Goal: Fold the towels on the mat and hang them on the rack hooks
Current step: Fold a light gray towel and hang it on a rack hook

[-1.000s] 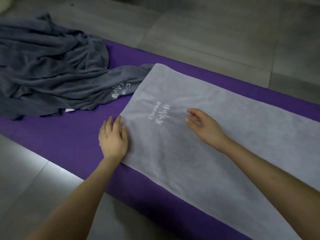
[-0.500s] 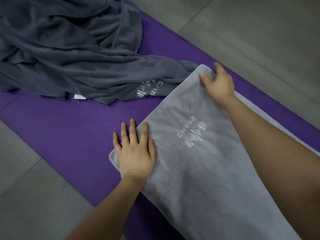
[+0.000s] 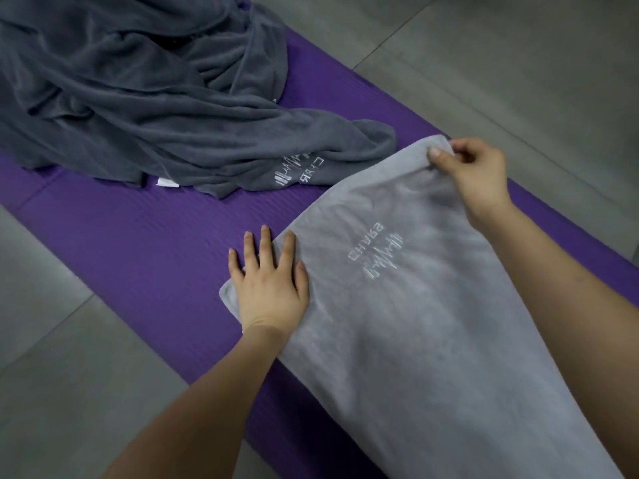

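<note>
Head view. The left hand [image 3: 268, 288], fingers spread flat, presses the near corner of the light grey towel [image 3: 415, 323], which lies on the purple mat [image 3: 138, 243]. The right hand [image 3: 473, 174] pinches the towel's far corner between thumb and fingers, raised slightly. Beyond the left hand, a crumpled dark grey towel [image 3: 138, 98] lies heaped on the mat.

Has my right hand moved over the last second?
Yes. The right hand went from beside the logo to the far corner of the light grey towel, now pinching it.
</note>
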